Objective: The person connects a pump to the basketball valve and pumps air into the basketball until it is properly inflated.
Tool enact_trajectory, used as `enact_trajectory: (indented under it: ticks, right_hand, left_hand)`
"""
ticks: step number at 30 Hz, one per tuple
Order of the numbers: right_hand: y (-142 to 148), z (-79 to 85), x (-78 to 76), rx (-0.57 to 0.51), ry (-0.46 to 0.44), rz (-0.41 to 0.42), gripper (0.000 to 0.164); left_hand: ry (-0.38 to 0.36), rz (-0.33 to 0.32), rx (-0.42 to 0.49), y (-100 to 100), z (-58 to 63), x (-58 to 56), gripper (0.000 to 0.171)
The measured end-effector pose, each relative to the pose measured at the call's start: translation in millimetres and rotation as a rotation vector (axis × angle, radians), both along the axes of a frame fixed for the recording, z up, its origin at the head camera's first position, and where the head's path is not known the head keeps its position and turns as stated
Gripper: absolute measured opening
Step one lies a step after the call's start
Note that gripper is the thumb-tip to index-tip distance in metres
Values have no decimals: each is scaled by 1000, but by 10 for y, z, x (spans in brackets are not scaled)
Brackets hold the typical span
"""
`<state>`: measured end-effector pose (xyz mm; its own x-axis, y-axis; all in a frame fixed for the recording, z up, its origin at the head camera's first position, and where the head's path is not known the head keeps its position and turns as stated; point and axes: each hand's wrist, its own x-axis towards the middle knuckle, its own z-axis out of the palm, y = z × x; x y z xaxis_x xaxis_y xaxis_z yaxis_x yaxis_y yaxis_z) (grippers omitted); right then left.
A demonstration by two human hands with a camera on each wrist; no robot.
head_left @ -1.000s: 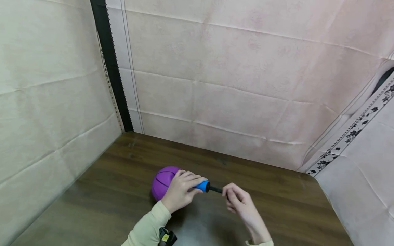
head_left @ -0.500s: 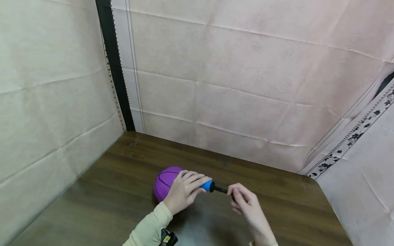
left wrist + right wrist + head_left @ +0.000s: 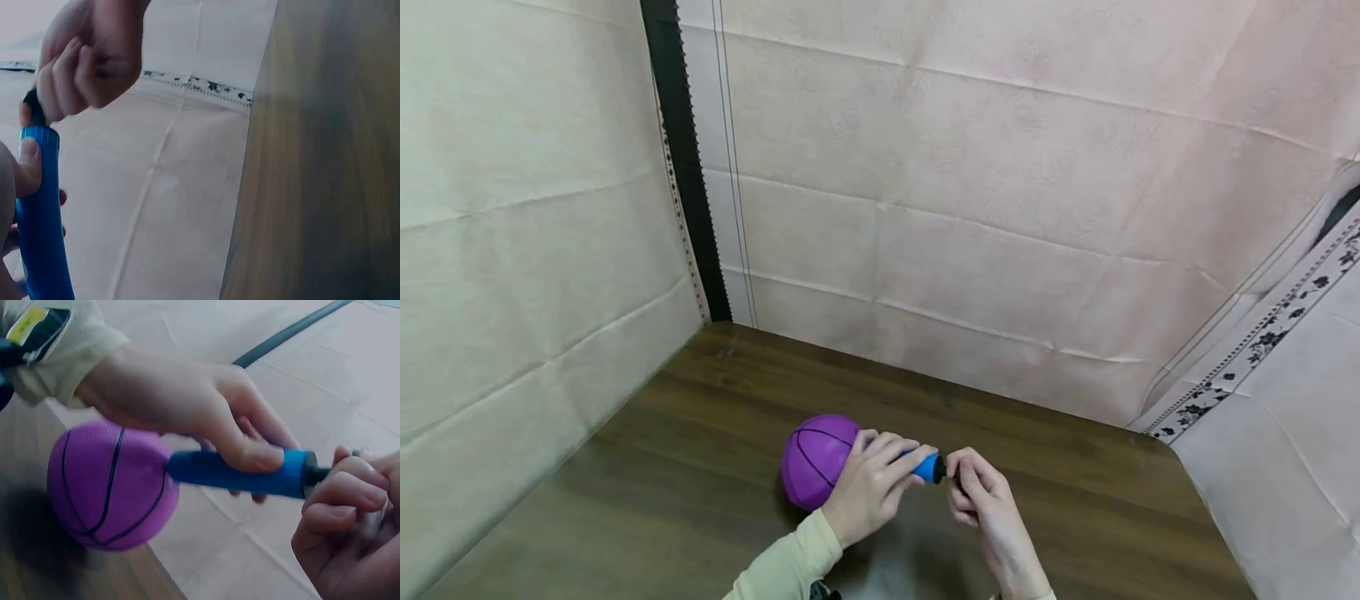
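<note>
A blue hand pump points into a purple ball with black seam lines, its near end right at the ball's surface. My left hand wraps round the pump's barrel, thumb along its side. My right hand grips the black handle at the other end, fingers curled round it. Only a short bit of black rod shows between barrel and right hand in the right wrist view. In the head view the ball lies left of both hands, partly behind the left one.
All this is over a brown wood-grain table. Pale creased cloth hangs behind it and at both sides, with a black strip at the left corner and a floral border on the right.
The black rod, long before, has slid almost wholly into the barrel as the hands came together. Ball, pump and left hand have shifted slightly right and down in the head view.
</note>
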<state>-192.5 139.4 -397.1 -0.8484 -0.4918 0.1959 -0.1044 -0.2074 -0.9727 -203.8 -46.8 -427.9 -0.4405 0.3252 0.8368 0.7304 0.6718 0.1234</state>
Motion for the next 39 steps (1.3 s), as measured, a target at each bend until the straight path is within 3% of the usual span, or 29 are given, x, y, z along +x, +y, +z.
enact_trajectory:
  ticks: [5, 11, 15, 19, 23, 27, 33, 39]
  right_hand:
    - [135, 86, 34, 83, 27, -77, 23]
    - [407, 166, 65, -107, 199, -93, 34]
    - [249, 76, 4, -116, 116, -102, 31]
    - [0, -36, -25, 19, -8, -177, 25]
    - [-32, -66, -20, 139, -53, -172, 34]
    - [97, 17, 1, 167, 4, -108, 33]
    - [378, 157, 60, 51, 142, -105, 26]
    - [230, 0, -36, 63, 95, -58, 24]
  left_hand:
    - [-16, 4, -5, -97, 21, -49, 33]
    - [-28, 31, 45, -140, -12, -74, 33]
    - [-2, 35, 50, -79, -69, -68, 32]
    - [20, 23, 51, -18, -96, -77, 32]
    - [17, 14, -3, -39, -80, -95, 31]
    - [0, 5, -24, -121, -55, -123, 33]
    - [-41, 2, 43, -216, -71, -165, 34]
    - [-51, -27, 42, -134, -125, -160, 33]
